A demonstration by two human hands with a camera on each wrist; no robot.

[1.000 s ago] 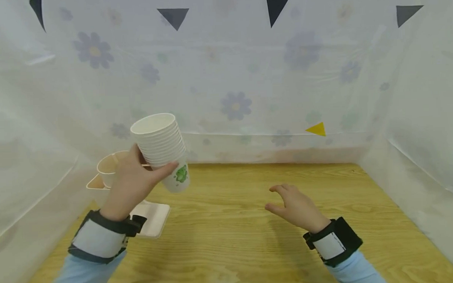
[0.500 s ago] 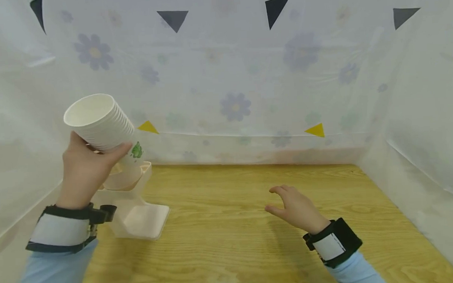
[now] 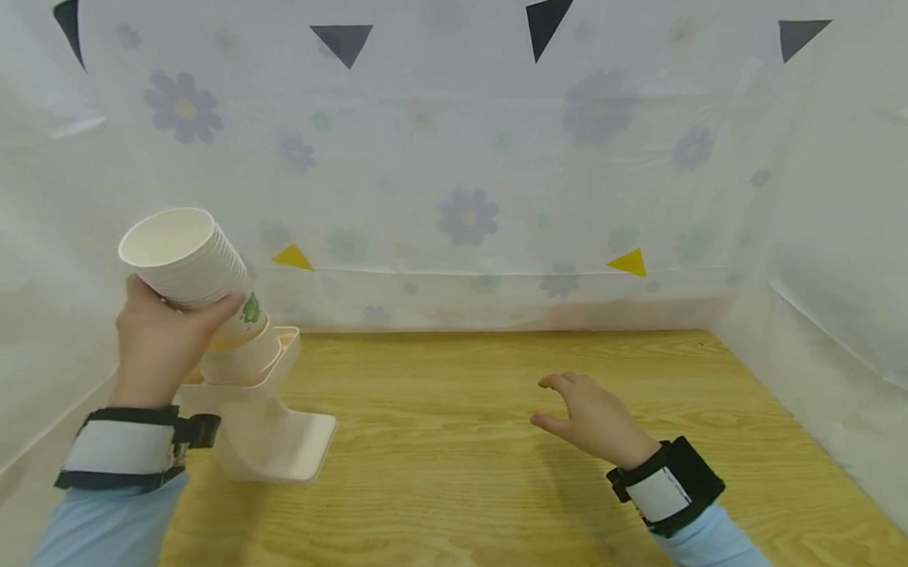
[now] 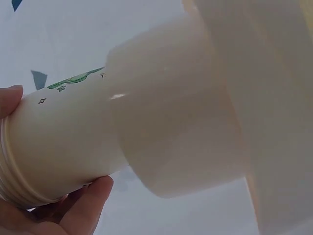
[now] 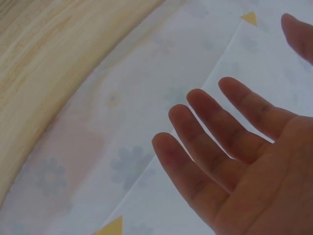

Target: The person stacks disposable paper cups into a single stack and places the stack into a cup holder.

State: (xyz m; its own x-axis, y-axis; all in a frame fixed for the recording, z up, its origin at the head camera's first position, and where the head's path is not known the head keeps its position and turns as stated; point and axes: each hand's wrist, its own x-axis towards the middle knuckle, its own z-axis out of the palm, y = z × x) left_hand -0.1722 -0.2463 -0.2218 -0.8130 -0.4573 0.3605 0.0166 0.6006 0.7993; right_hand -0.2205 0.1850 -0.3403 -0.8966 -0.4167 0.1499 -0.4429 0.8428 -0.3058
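Observation:
My left hand grips a stack of white paper cups with a green print, tilted with its open top toward the upper left. The bottom of the stack sits inside the round collar of a cream plastic cup holder. In the left wrist view, the fingers and thumb lie around the paper cups, whose lower end disappears into the collar. Over the right part of the table my right hand hovers, holding nothing. Its fingers look relaxed and spread in the right wrist view.
A wood-grain table spreads below both hands. White flowered sheeting hangs behind it and along both sides. Dark and yellow triangles mark the sheeting. The holder's flat foot juts toward the table's middle.
My left hand carried the paper cups leftward and over the holder, then lowered them into its collar. The right hand has stayed nearly in place.

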